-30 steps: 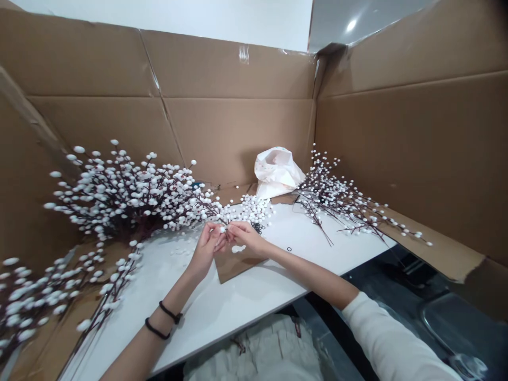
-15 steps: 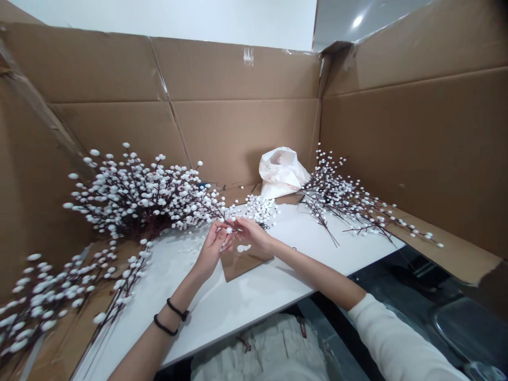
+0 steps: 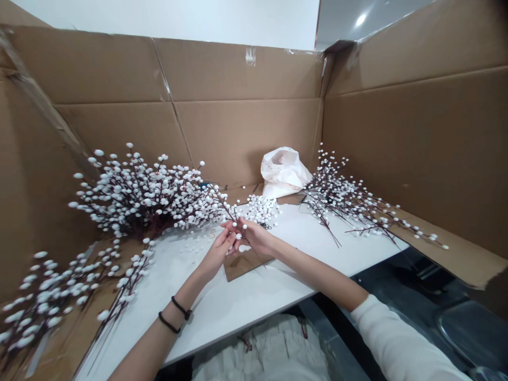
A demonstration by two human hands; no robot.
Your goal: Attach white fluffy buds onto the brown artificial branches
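Observation:
My left hand (image 3: 219, 250) and my right hand (image 3: 254, 236) meet above the middle of the white table (image 3: 238, 296). Both pinch a thin dark twig with white foam buds (image 3: 234, 219) that rises between the fingertips. Under the hands lies a brown cardboard piece (image 3: 244, 262). A heap of loose white foam balls (image 3: 260, 208) sits just behind my right hand, with a few small black rings beside it.
A big pile of white-budded branches (image 3: 143, 198) fills the left side, with more branches (image 3: 47, 296) at the near left. Another bundle (image 3: 349, 203) lies at the right. A white plastic bag (image 3: 283, 172) stands at the back. Cardboard walls (image 3: 416, 137) enclose the table.
The twig has been lifted and tilted more upright between the fingers. Both hands have shifted slightly right in the picture as the camera turned.

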